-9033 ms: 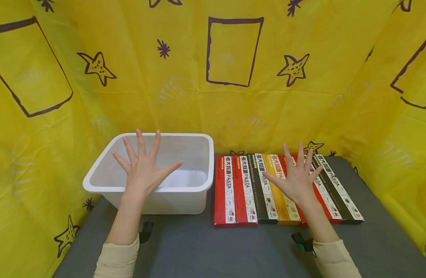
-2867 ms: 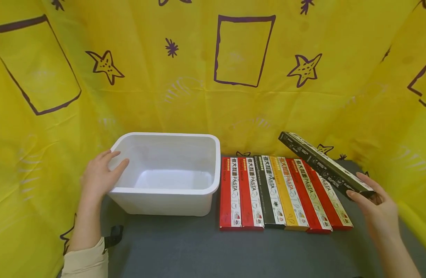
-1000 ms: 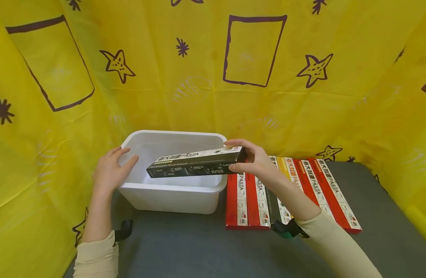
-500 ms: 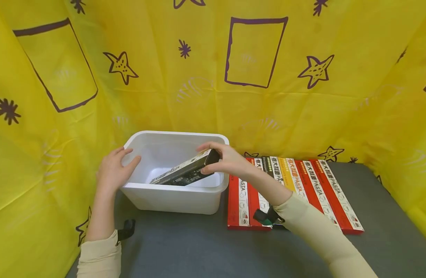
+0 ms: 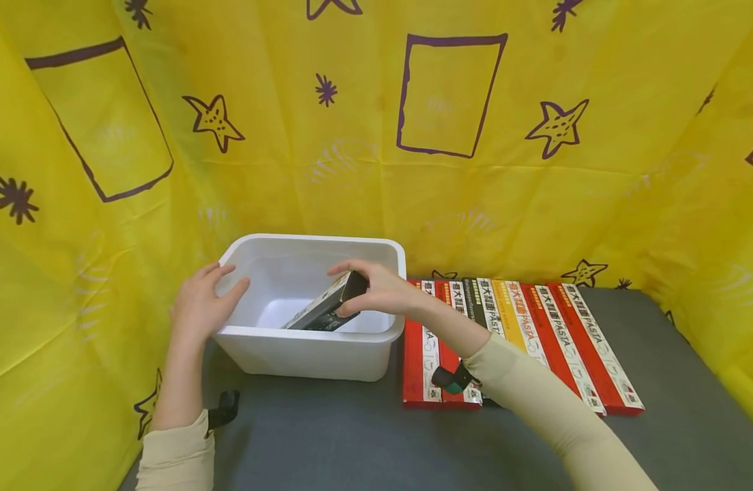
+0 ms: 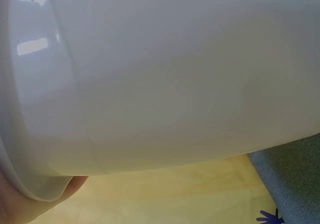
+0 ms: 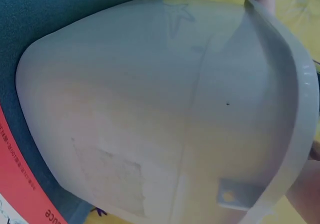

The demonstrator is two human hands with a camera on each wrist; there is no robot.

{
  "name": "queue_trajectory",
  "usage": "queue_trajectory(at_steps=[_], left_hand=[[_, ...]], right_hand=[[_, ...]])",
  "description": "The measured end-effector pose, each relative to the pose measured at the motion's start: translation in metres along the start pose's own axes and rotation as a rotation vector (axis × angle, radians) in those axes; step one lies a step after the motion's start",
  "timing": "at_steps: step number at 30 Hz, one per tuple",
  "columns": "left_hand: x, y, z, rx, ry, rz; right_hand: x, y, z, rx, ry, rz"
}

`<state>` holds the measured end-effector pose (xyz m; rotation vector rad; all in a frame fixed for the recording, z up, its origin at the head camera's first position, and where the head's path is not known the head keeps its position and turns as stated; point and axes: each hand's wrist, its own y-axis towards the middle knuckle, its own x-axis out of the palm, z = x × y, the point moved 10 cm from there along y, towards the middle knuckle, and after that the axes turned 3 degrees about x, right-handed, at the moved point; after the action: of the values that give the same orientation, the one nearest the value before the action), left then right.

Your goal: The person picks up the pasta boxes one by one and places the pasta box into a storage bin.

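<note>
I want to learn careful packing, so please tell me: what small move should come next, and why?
Perhaps the right grip should lower its end of the black pasta box: the box slants inside the white bin, with the held end raised.

Pasta boxes right of tub

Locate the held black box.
In the head view, the black box slants inside the white tub, left of the box row, its raised end in the right hand.
</note>
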<state>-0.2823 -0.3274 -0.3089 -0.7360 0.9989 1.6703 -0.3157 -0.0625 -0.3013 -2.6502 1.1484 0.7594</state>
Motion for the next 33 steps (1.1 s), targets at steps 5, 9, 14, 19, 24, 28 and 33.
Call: queue_trajectory(at_steps=[5, 9, 14, 19, 24, 28, 33], left_hand=[[0.001, 0.000, 0.000, 0.000, -0.002, 0.002], [0.002, 0.000, 0.000, -0.003, -0.003, -0.003], [0.002, 0.000, 0.000, -0.003, -0.011, -0.006], [0.002, 0.000, 0.001, 0.007, -0.019, 0.000], [0.004, 0.001, 0.000, 0.010, -0.017, -0.001], [0.003, 0.002, 0.001, 0.029, -0.020, 0.009], [0.001, 0.001, 0.002, 0.047, -0.027, 0.018]], right_hand=[[0.009, 0.007, 0.001, -0.018, -0.045, -0.069], [0.010, 0.010, -0.003, -0.062, -0.084, -0.076], [0.001, 0.004, -0.005, -0.091, 0.006, -0.018], [-0.010, -0.012, 0.001, -0.110, 0.108, 0.014], [-0.027, -0.033, 0.013, -0.108, 0.201, 0.069], [-0.039, -0.053, 0.025, -0.079, 0.261, 0.098], [-0.054, -0.076, 0.045, -0.021, 0.276, 0.164]])
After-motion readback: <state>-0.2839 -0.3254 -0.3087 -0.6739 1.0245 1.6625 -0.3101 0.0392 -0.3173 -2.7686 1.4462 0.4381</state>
